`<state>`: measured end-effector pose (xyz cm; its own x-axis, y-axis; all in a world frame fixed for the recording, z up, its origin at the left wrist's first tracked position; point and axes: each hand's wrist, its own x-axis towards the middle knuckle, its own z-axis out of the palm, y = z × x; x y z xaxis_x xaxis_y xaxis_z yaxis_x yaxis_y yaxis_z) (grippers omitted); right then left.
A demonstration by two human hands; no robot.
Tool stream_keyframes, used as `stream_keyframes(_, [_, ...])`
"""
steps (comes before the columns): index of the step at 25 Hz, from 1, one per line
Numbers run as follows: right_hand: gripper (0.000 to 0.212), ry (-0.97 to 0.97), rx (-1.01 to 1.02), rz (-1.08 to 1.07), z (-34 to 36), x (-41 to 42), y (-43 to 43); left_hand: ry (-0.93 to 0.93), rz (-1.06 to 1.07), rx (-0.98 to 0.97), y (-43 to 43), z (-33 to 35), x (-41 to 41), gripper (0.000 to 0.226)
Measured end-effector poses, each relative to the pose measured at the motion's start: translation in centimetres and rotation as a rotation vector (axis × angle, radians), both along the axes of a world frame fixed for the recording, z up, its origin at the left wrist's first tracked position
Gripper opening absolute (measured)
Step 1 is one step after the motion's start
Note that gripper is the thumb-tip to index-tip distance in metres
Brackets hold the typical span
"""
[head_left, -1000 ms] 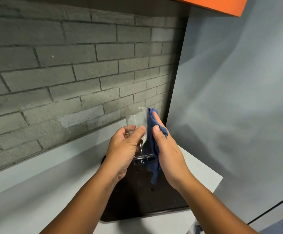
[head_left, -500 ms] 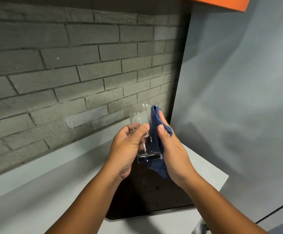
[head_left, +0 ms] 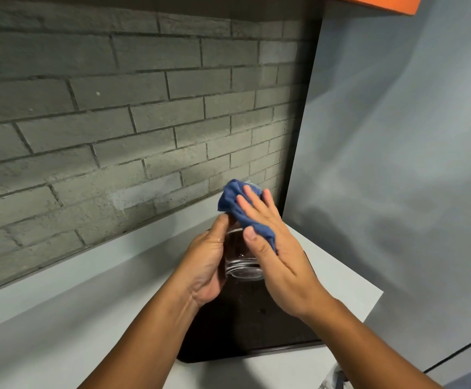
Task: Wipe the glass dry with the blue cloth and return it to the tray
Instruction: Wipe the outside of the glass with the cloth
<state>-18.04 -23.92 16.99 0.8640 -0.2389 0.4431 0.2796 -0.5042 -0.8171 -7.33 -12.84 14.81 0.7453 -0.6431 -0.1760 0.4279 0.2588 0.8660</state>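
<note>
blue cloth (head_left: 234, 202) now up over glass (head_left: 242, 263) top; ur right hand (head_left: 280, 263) presses it flat-fingered, left hand (head_left: 204, 265) grips glass over tray (head_left: 256, 329).

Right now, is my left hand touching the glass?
Touching. The head view shows the left hand wrapped round the glass, thumb along its wall, while the right hand presses the blue cloth over its upper part.

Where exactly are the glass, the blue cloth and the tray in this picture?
glass (head_left: 244, 269), head view, on its thick clear base.
blue cloth (head_left: 232, 195), head view, on the bunched upper part.
tray (head_left: 256, 335), head view, on its bare dark surface.
</note>
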Motion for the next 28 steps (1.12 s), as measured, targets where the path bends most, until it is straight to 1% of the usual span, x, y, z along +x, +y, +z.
stream_keyframes(1, [0.052, 0.004, 0.072, 0.002, 0.1, 0.3, -0.5, -0.006, -0.015, 0.002, 0.2, 0.0, 0.1, 0.065])
stream_keyframes(3, [0.051, 0.032, 0.323, 0.0, 0.9, 0.8, -1.2, -0.008, -0.042, -0.008, 0.4, 0.0, 0.1, 0.046])
stream_keyframes(4, [0.052, 0.027, 0.347, -0.001, 0.9, 0.8, -1.1, -0.008, -0.054, -0.026, 0.5, -0.1, 0.0, 0.038])
stream_keyframes(5, [0.054, -0.003, 0.259, 0.004, 0.9, 0.3, -0.6, -0.006, -0.048, -0.047, 0.6, -0.3, 0.1, 0.036])
stream_keyframes(7, [0.054, -0.013, -0.004, 0.031, -0.2, -0.4, -0.2, -0.024, 0.0, -0.069, 0.5, -0.6, 0.3, 0.041])
stream_keyframes(8, [0.051, -0.022, -0.046, 0.043, -0.8, -0.4, -0.4, -0.037, 0.022, -0.079, 0.4, -0.7, 0.4, 0.039])
stream_keyframes(9, [0.048, -0.016, 0.005, 0.048, -1.0, -0.2, -0.7, -0.038, 0.036, -0.081, 0.4, -0.7, 0.6, 0.033])
stream_keyframes(10, [0.046, 0.001, 0.129, 0.033, -0.8, 0.0, -0.8, -0.031, 0.044, -0.072, 0.3, -0.7, 0.6, 0.027])
stream_keyframes(12, [0.048, 0.055, 0.389, 0.016, -0.5, 0.7, -1.1, -0.031, 0.073, -0.038, 0.0, -0.8, 0.3, 0.025])
stream_keyframes(13, [0.049, 0.074, 0.442, 0.006, -0.6, 0.8, -1.0, -0.042, 0.092, -0.017, -0.2, -0.9, 0.2, 0.027])
stream_keyframes(15, [0.053, 0.127, 0.435, -0.011, -1.4, 0.9, -0.8, -0.094, 0.122, 0.053, -0.3, -1.0, -0.1, 0.036])
stream_keyframes(18, [0.061, 0.136, 0.424, -0.003, -1.5, 1.0, -1.2, -0.229, 0.135, 0.167, 0.2, -0.8, 0.0, 0.073])
stream_keyframes(20, [0.065, 0.125, 0.379, 0.005, -0.7, 1.2, -1.3, -0.26, 0.136, 0.183, 0.3, -0.4, 0.0, 0.094])
stream_keyframes(21, [0.063, 0.112, 0.361, 0.012, -0.4, 1.2, -1.1, -0.24, 0.139, 0.16, 0.2, -0.1, 0.0, 0.096])
stream_keyframes(22, [0.06, 0.1, 0.311, 0.005, -0.5, 1.1, -0.8, -0.21, 0.139, 0.131, 0.1, 0.1, 0.0, 0.089])
stream_keyframes(24, [0.056, 0.061, 0.097, 0.004, -1.1, 0.8, -0.2, -0.144, 0.13, 0.076, -0.1, 0.4, 0.2, 0.074])
stream_keyframes(25, [0.056, 0.038, 0.018, 0.021, -1.4, 0.8, -0.1, -0.114, 0.127, 0.054, -0.1, 0.5, 0.3, 0.073])
stream_keyframes(26, [0.056, 0.029, -0.003, 0.027, -1.4, 0.9, -0.3, -0.095, 0.117, 0.041, -0.1, 0.5, 0.4, 0.075])
stream_keyframes(28, [0.061, 0.053, 0.157, -0.004, -0.5, 1.1, -0.5, -0.103, 0.09, 0.052, -0.2, 0.6, 0.4, 0.081])
